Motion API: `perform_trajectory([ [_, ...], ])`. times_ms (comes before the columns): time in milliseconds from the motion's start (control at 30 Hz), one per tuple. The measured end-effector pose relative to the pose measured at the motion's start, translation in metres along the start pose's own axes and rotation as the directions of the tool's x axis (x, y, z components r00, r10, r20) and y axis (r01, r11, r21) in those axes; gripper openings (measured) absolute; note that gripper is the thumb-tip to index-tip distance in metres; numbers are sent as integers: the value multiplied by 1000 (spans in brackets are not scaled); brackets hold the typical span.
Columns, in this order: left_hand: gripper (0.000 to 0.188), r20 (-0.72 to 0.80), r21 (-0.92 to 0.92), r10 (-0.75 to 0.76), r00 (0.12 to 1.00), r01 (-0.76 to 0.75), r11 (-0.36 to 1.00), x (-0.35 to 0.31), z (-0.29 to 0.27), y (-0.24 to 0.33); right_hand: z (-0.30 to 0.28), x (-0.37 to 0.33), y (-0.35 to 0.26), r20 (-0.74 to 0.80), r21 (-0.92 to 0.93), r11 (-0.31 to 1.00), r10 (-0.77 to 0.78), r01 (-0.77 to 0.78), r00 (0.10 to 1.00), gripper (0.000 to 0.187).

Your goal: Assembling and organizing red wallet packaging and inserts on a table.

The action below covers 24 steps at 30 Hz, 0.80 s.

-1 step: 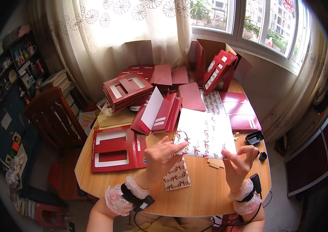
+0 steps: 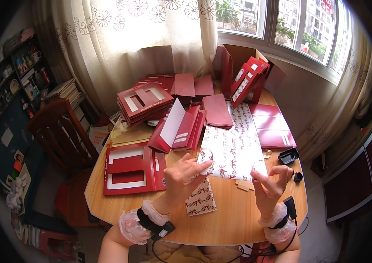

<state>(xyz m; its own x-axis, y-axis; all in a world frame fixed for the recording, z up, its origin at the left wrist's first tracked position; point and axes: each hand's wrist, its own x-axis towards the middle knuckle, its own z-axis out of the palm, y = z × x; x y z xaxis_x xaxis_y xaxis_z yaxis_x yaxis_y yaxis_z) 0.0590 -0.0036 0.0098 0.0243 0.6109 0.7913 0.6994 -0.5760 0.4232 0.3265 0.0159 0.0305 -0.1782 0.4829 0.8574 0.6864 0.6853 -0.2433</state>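
A white sheet of paper (image 2: 232,153), printed with rows of red bows and green sprigs, is held by its near corners. My left hand (image 2: 185,175) pinches the near left corner between thumb and fingers. At the near right corner my right hand (image 2: 270,184) grips the sheet between thumb and forefinger. Beneath the far part of the sheet lies more patterned paper (image 2: 241,111), partly hidden. A small folded piece of the same print (image 2: 201,202) rests on the wooden table (image 2: 151,223), just below my left hand.
Left of my hands lies a red card box blank with cut-out windows (image 2: 133,171). Behind it are stacked red frames (image 2: 144,101), red folders (image 2: 190,127) and red envelopes (image 2: 217,110). A glossy red panel (image 2: 274,127) and a black plastic tray (image 2: 288,156) lie at right.
The held sheet has tilted or flattened slightly; its glare has faded and more of the print shows. Its far edge sits a little lower, uncovering more of the red envelopes. Both hands stay almost in place.
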Motion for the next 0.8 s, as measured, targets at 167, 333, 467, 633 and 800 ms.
perform_trajectory([
  [167,48,-15,189,-206,978,205,960,4,-4,19,1,1,5,26,-122,973,-192,194,981,33],
  [333,40,90,287,306,948,-319,903,7,3,15,3,0,2,67,-152,942,-291,298,954,31],
  [467,30,194,237,357,914,-397,887,2,5,14,6,-7,-6,108,-158,911,-368,382,923,33],
  [633,28,169,271,411,896,-443,854,1,5,27,11,-6,-17,180,-230,870,-402,436,898,30],
  [800,25,204,244,381,902,-423,872,-1,6,26,15,-5,-24,275,-204,870,-389,449,879,30],
])
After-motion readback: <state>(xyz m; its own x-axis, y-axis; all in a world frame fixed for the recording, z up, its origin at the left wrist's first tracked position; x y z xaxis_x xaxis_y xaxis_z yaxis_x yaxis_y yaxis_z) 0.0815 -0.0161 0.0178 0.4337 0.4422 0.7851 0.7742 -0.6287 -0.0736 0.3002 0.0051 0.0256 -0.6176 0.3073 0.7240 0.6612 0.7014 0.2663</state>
